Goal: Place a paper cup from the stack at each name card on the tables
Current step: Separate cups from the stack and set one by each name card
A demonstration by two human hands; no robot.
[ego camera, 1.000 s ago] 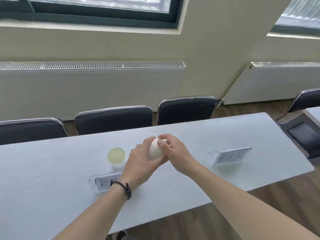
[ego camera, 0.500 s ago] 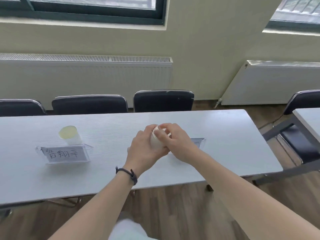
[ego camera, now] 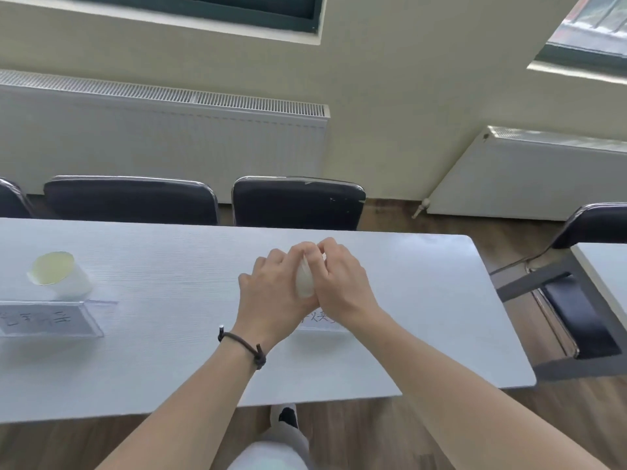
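I hold a short stack of white paper cups [ego camera: 304, 281] above the pale table [ego camera: 424, 300]. My left hand [ego camera: 271, 300] wraps the stack's body. My right hand [ego camera: 342, 283] pinches at the rim end of the stack. A clear name card [ego camera: 320, 321] lies on the table right under my hands, mostly hidden by them. Far to the left a single paper cup [ego camera: 61, 274] stands behind another name card [ego camera: 47, 320] with handwritten characters.
Black chairs [ego camera: 298, 203] line the table's far side, with white radiators [ego camera: 163, 144] on the wall behind. Another chair [ego camera: 583, 300] and a second table's corner [ego camera: 607, 266] are at the right. My leg and shoe [ego camera: 283, 418] show below the near edge.
I have moved right along the table. The placed cup and its card slid to the left of view, and the second name card now lies beneath my hands, which still hold the stack.
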